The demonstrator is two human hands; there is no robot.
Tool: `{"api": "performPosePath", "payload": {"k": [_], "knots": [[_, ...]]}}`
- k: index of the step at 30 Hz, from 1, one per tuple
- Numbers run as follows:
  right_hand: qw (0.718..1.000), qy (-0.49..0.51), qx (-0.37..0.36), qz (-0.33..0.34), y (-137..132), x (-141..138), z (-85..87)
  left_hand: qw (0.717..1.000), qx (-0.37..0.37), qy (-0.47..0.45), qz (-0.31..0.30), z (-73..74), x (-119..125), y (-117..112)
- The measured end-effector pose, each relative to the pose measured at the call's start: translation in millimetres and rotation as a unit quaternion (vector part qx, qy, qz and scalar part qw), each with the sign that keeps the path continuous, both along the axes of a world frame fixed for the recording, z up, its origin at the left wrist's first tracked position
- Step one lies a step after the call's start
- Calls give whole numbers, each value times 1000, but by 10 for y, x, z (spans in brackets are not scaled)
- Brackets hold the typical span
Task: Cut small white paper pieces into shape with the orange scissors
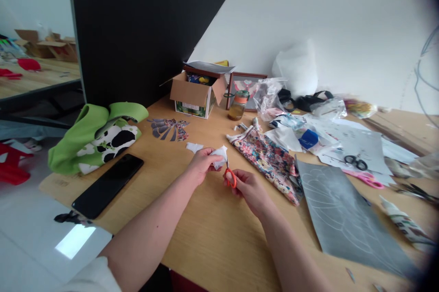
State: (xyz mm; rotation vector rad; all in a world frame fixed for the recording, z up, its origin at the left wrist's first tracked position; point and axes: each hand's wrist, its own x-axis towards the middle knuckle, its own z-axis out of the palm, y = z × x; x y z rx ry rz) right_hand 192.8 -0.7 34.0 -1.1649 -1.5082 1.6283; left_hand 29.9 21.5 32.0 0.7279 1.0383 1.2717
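Observation:
Above the middle of the wooden table (206,219), my left hand (203,164) pinches a small white piece (220,156), which looks like paper or thin cloth. My right hand (245,186) grips scissors with orange handles (232,178); their blades point away from me and meet the right edge of the white piece. How far the blades are apart is too small to tell. Another white scrap (194,147) lies just beyond my left hand. Right of the scissors rests a floral fabric piece (264,157), and farther left are patterned cut-out strips (168,129).
A black phone (108,186) and a green bag (99,136) lie at left. Behind stand an open cardboard box (194,95) and a jar (238,108). A grey sheet with line drawing (346,214), pink scissors (368,179), black scissors (356,162) and a tube (404,223) cover the right side.

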Motion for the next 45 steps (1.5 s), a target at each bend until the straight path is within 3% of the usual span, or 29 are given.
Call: {"api": "performPosePath", "payload": {"k": [12, 45], "knots": [[999, 10, -17, 26, -9, 14, -14, 999, -7, -44, 12, 54, 7, -24], [999, 27, -27, 34, 18, 32, -60, 1000, 11, -12, -3, 7, 14, -13]]}}
